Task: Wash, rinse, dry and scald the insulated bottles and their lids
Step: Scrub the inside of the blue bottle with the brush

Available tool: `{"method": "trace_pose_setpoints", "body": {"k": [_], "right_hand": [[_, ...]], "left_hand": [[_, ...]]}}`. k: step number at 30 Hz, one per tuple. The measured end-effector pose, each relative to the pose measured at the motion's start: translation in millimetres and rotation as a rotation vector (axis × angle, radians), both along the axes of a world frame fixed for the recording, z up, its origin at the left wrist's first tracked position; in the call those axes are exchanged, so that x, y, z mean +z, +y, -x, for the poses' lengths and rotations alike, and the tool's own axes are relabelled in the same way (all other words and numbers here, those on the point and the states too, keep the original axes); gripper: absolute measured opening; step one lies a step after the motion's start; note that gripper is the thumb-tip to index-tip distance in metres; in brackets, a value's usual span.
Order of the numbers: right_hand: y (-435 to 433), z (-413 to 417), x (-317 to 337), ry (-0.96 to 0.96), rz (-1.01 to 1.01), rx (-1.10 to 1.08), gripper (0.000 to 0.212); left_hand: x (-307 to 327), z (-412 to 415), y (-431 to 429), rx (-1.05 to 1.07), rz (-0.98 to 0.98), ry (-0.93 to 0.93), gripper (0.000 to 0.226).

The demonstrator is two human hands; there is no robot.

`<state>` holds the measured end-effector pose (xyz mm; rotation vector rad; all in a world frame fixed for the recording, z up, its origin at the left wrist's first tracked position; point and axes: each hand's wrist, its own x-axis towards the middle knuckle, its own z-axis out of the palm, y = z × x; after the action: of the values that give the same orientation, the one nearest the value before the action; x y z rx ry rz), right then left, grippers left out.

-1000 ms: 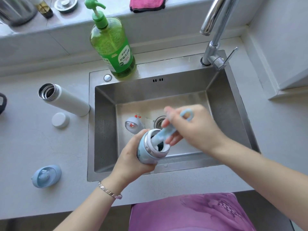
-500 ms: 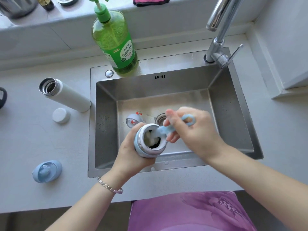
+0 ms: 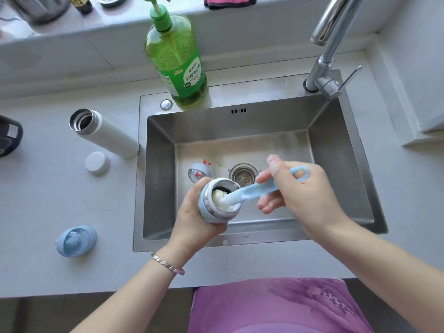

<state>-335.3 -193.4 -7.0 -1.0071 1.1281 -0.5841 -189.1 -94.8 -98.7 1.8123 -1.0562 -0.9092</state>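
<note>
- Blue insulated bottle (image 3: 206,211) is held over the near half of the sink (image 3: 158,188), above the basin floor, with its steel mouth tipped up and to the right.
- Left hand (image 3: 192,219) grips the bottle body from behind, fingers curled round it.
- Change from half a second ago: the brush (image 3: 252,191) is drawn further out. Its white foamy sponge head now sits at the mouth, and more blue handle is exposed.
- Right hand (image 3: 305,195) now sits further right of the mouth. Thumb and upper fingers pinch the handle; lower fingers hang loosely spread. The loop end of the handle pokes out past the knuckles.
- On the basin floor behind the bottle: a grey lid (image 3: 199,173) with red marks, just left of the drain strainer (image 3: 243,175). Neither has shifted.
- Green detergent bottle (image 3: 177,63) stands on the back ledge of the sink; the faucet (image 3: 329,56) rises at the back right corner, spout well above the hands.
- Counter (image 3: 48,188) left of the sink: an open white bottle (image 3: 103,133) near the sink edge, white cap (image 3: 97,162) just beside it, blue lid (image 3: 76,240) nearer the front edge.
- Dark object (image 3: 9,135) is cut off by the left frame edge; I cannot identify it.
- Pink cloth (image 3: 229,1) lies on the sill.
- The right half of the basin floor is bare steel.
</note>
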Motion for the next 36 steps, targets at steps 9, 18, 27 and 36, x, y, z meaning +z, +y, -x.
{"method": "trace_pose_setpoints", "body": {"k": [9,18,27,36], "right_hand": [[0,-4,4,0.002,-0.007,-0.005,0.041],[-1,-4,8,0.025,0.067,0.088,0.041],[-9,7,7,0.088,0.126,0.22,0.038],[3,8,2,0.202,0.509,0.36,0.034]], "left_hand": [[-8,-8,3,0.002,0.042,-0.093,0.081],[-11,-9,-1,-0.017,0.147,-0.198,0.072],[-1,-14,-3,-0.127,0.182,-0.303,0.069],[-4,-14,4,-0.139,0.128,-0.328,0.076]]}}
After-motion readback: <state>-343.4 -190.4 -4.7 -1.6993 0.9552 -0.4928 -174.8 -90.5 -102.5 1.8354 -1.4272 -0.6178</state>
